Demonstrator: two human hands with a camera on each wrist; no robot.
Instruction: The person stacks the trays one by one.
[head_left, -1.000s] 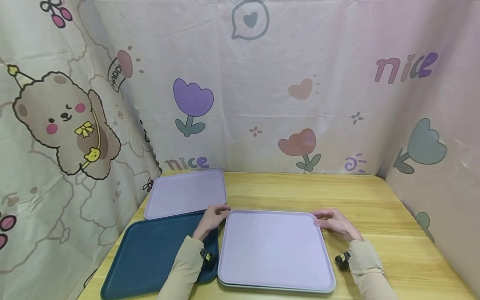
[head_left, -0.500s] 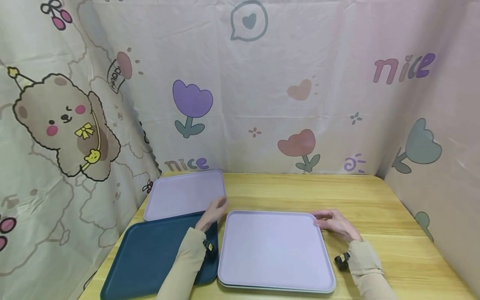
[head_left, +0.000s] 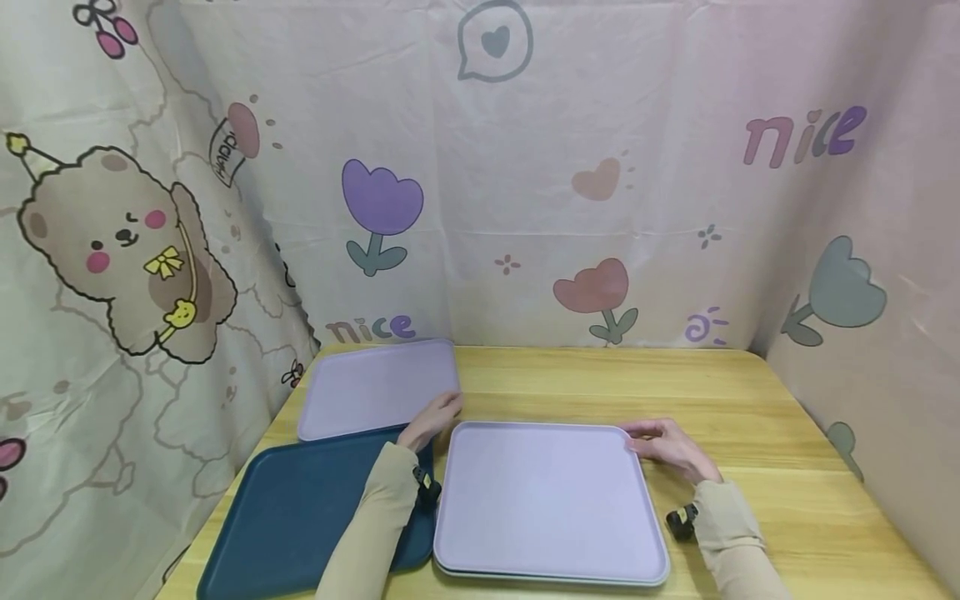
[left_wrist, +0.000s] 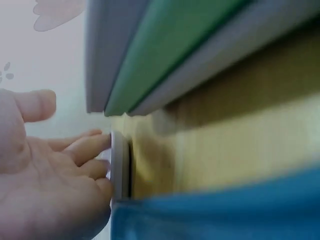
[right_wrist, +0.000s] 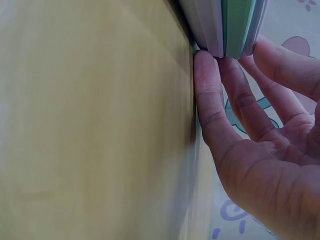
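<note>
In the middle of the table lies a stack of trays, a lavender tray on top with a green tray and another pale tray beneath. My right hand touches its far right corner; in the right wrist view the thumb is at the top tray's edge and the fingertips rest against the lower edges. At the far left is a single lavender tray. My left hand reaches over the dark blue tray, with extended fingers touching the right edge of that far tray.
The wooden table stretches beyond and to the right of the stack. A printed curtain closes off the back and both sides. The blue tray lies directly left of the stack, close to its edge.
My left hand has left the stack's far left corner and moved back to the far lavender tray, which has shifted slightly right. My right hand stays at the stack's corner.
</note>
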